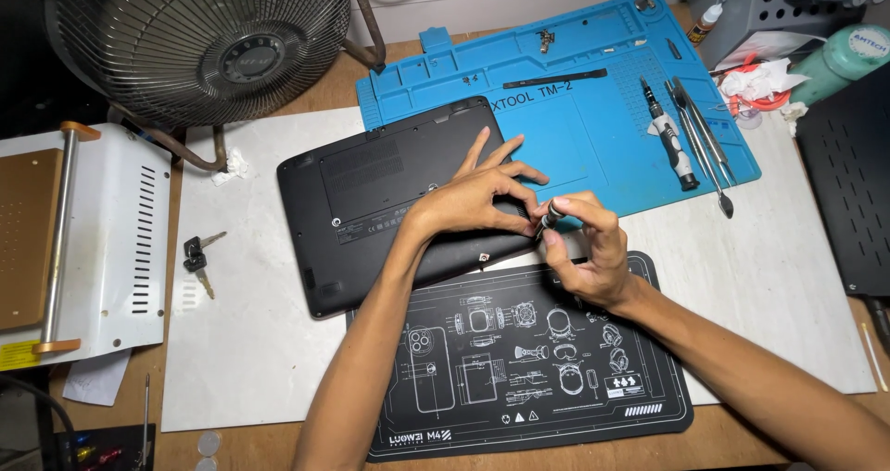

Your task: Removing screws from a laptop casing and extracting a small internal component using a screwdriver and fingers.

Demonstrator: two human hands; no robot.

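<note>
Across the middle of the bench we are steadying a black plastic laptop point(389, 202) lying upside down, its matte bottom panel facing up, with vent slits and a pale label strip. It is lying partly on a blue silicone repair mat point(593, 119), partly on a white sheet point(250, 341), with its near edge touching a black work mat printed with white line drawings point(528, 360). Our left hand point(473, 197) is resting on the laptop's right end, fingers spread and pressing down. Our right hand point(584, 248) is pinching a slim dark screwdriver point(549, 219) between thumb and fingers, its tip meeting the laptop's near right corner.

Everything is sitting on a brown wooden table point(742, 434). A black wire-caged fan point(199, 40) is standing at the far left, beside a white metal machine with a wooden-coloured plate point(83, 239). A black-headed key point(197, 260) is lying on the white sheet. A second screwdriver and metal pry tools point(691, 142) are lying on the blue mat, and a small white glue bottle point(706, 21) is standing beyond it.
</note>
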